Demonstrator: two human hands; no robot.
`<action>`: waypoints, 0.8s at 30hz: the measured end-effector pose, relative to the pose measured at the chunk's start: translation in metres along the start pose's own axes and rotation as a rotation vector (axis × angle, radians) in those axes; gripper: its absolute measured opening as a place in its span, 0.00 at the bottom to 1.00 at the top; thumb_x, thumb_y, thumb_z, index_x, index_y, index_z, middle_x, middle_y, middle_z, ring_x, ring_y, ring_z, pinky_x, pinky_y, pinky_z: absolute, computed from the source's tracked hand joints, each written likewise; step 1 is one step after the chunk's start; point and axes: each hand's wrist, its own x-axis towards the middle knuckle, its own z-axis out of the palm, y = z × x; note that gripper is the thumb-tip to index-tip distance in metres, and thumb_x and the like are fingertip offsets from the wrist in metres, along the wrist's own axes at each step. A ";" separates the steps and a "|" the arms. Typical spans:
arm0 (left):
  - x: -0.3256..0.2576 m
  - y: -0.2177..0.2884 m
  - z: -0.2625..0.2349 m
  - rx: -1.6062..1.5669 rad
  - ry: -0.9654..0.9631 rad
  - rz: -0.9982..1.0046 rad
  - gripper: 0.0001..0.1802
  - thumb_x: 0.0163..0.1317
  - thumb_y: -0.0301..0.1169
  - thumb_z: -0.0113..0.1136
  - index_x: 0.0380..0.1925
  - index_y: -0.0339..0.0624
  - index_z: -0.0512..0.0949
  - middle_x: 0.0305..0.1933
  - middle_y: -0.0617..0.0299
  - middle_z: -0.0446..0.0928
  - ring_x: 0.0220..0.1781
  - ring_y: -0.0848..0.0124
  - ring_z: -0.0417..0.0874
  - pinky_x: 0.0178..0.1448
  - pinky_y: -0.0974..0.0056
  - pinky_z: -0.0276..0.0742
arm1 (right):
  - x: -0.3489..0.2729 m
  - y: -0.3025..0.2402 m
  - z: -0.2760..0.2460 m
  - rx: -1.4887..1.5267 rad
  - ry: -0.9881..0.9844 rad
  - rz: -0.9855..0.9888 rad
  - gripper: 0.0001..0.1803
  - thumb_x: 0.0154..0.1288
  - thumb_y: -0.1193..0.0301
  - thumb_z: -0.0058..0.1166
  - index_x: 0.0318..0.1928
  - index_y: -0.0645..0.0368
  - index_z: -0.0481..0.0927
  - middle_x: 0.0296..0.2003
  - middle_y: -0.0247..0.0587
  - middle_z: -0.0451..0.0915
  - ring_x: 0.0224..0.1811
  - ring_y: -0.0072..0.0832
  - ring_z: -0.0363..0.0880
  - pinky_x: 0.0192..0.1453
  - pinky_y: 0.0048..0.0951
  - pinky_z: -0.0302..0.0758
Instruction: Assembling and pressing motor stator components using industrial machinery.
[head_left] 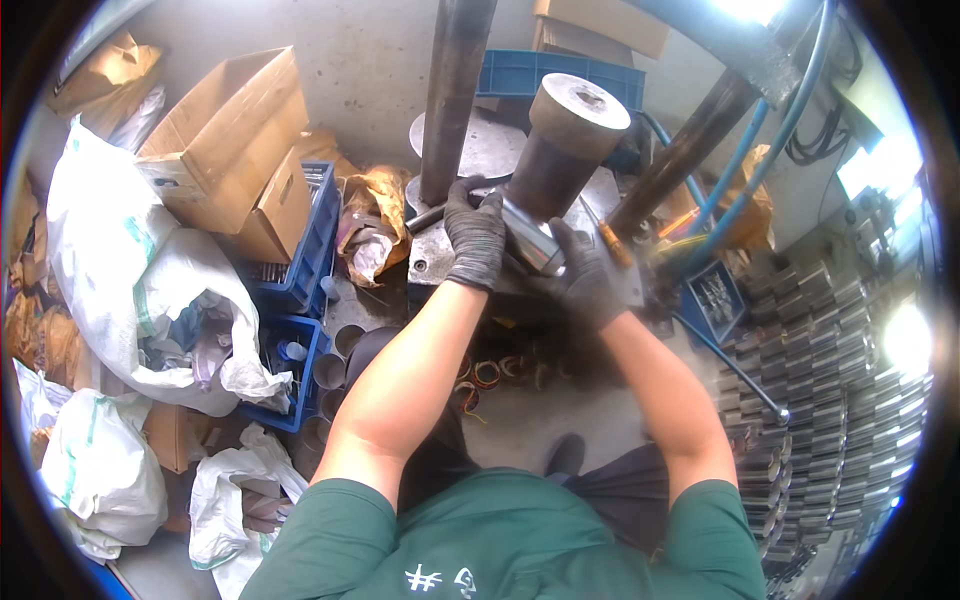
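A shiny metal cylinder point(535, 243) lies tilted between my hands, over the press bed and beneath a dark round ram point(558, 160) with a pale top. My left hand point(475, 235), in a dark grey knitted glove, is closed at the cylinder's far left end; its fingertips are partly hidden. My right hand point(588, 280), gloved alike and slightly blurred, grips the nearer right end, with the thumb along its side. A short dark bar point(427, 219) pokes out left of my left hand. Right of the cylinder rests a screwdriver point(614, 245) with a yellow-orange handle.
Upright steel columns point(455, 100) flank the work spot. At left stand cardboard boxes point(225, 140), blue crates point(290, 375) and white sacks point(110, 240). Stacked metal parts point(830, 400) fill the right side, beside blue hoses point(765, 150) and a lever rod point(735, 370). Several coloured rings point(487, 374) lie below.
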 end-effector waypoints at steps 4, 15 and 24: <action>0.003 0.009 0.005 0.148 0.065 0.321 0.22 0.62 0.25 0.71 0.56 0.34 0.79 0.45 0.52 0.83 0.46 0.62 0.84 0.56 0.60 0.81 | 0.001 0.002 -0.003 -0.003 0.086 -0.031 0.56 0.43 0.55 0.83 0.73 0.58 0.70 0.53 0.59 0.75 0.55 0.52 0.80 0.63 0.44 0.79; 0.004 -0.011 0.003 0.449 -0.014 0.081 0.18 0.66 0.40 0.70 0.49 0.41 0.81 0.36 0.46 0.86 0.42 0.50 0.88 0.53 0.49 0.81 | -0.006 -0.015 -0.022 -0.174 -0.132 0.082 0.61 0.42 0.44 0.82 0.76 0.53 0.68 0.52 0.64 0.73 0.53 0.56 0.82 0.61 0.44 0.80; 0.004 -0.022 0.012 0.060 0.122 0.123 0.14 0.78 0.35 0.59 0.45 0.32 0.82 0.38 0.53 0.84 0.40 0.68 0.82 0.49 0.61 0.79 | -0.032 -0.017 -0.016 -0.151 0.097 -0.127 0.52 0.43 0.52 0.82 0.66 0.60 0.71 0.50 0.58 0.77 0.49 0.54 0.82 0.52 0.49 0.82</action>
